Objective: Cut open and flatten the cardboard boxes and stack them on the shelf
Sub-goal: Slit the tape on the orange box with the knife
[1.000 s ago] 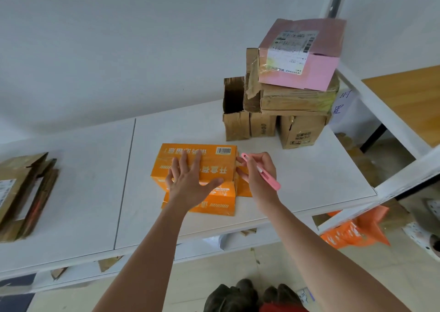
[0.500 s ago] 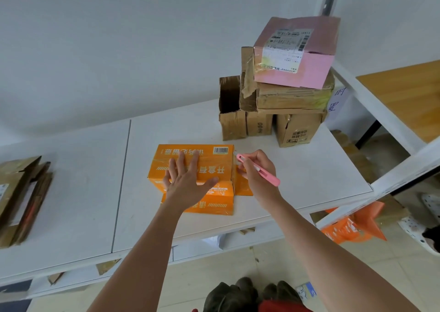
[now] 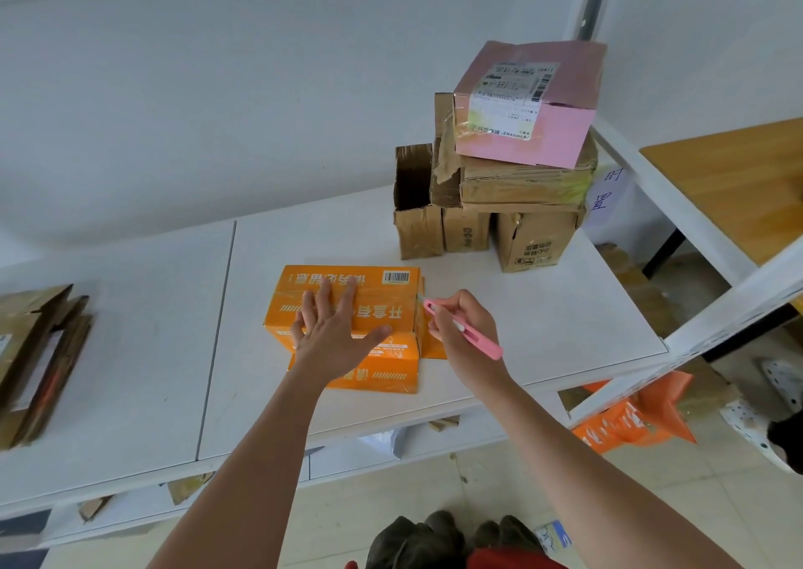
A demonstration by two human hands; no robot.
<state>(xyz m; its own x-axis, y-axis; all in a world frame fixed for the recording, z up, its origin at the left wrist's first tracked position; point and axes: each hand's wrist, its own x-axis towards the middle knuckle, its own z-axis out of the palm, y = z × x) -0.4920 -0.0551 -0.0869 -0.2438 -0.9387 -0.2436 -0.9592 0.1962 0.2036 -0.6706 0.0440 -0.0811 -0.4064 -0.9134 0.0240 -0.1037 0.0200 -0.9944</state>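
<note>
Right now my left hand [image 3: 336, 334] lies flat with fingers spread on top of the orange box [image 3: 347, 329], pressing it down, I judge, so it cannot slide while I cut. The box sits near the front edge of the white shelf [image 3: 152, 351], lying closed, so I cannot see what it holds, if anything. My right hand [image 3: 465, 329] pinches the pink cutter [image 3: 462, 329] like a pen, fingers curled round its body, with the tip at the box's top right corner, where the tape seam looks to end. The blade itself is too small to make out. That angle suggests I am about to draw it along the seam to open the box, so the flattening is not yet begun on this one.

Off to the left, near the shelf's edge, flattened brown cardboard [image 3: 34, 360] lies in a loose stack, presumably pieces already done. Farther back on the right stands a pile of brown boxes [image 3: 491, 221]; the leftmost one is open at the top and looks empty from here, and the others are closed or crushed. On top of them rests a pink box [image 3: 528, 106] with a shipping label, closed, contents hidden.
</note>
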